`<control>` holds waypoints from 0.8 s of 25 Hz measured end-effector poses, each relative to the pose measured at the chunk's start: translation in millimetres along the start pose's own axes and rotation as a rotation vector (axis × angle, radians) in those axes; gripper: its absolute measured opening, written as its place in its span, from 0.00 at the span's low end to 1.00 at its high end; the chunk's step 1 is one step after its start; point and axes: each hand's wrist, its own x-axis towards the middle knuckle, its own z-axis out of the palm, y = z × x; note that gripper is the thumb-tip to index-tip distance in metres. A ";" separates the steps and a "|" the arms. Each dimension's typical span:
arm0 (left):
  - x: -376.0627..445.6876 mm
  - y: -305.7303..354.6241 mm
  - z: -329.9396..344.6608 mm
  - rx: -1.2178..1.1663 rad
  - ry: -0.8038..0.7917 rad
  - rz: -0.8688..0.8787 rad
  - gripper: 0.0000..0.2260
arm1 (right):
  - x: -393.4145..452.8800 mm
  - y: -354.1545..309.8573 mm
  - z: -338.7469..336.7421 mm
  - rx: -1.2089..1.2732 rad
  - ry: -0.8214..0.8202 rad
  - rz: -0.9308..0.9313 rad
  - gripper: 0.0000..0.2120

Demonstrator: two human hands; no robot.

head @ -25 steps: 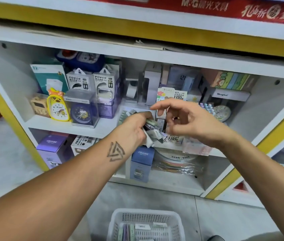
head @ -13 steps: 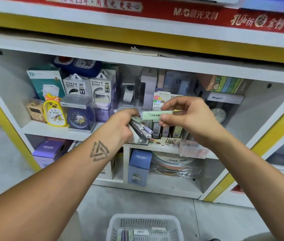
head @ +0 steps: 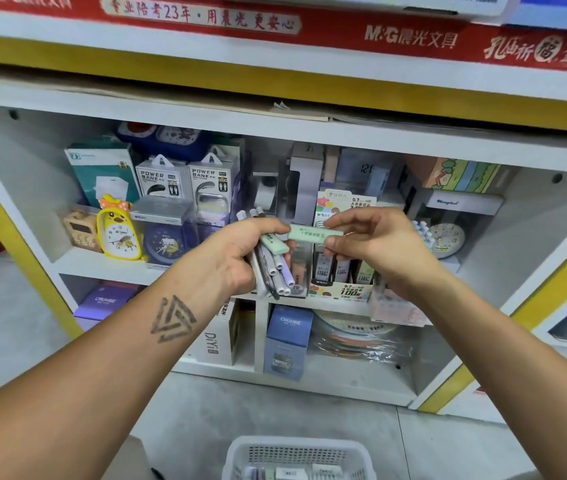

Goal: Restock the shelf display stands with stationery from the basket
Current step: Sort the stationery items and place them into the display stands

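Note:
My left hand grips a bundle of slim stationery boxes and pens, pastel white, lilac and green, fanned out in front of the shelf. My right hand pinches one pale green slim box between thumb and fingers, held level just right of the bundle. Behind both hands stands a cardboard display stand printed "0.7" and "100", with small lead boxes in its slots. A white plastic basket with a few packets inside sits on the floor below.
The white shelf carries a yellow duck clock, a blue clock in a clear case, power bank boxes and a round clock. Purple boxes and a blue box fill the lower compartments.
My right hand has drawn one green box out of the bundle and now holds it level beside my left hand. The view has tilted up a little.

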 end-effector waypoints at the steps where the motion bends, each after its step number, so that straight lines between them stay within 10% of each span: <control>1: 1.1 2.5 -5.1 -0.009 0.016 0.001 0.03 | 3.7 1.1 2.6 0.025 0.021 -0.006 0.12; 10: 7.8 18.9 -49.5 -0.027 0.162 0.017 0.08 | 46.1 20.9 23.2 -0.623 0.144 -0.127 0.11; 20: 6.9 29.2 -74.6 -0.075 0.169 0.012 0.09 | 93.4 27.9 67.3 -0.707 0.169 -0.249 0.08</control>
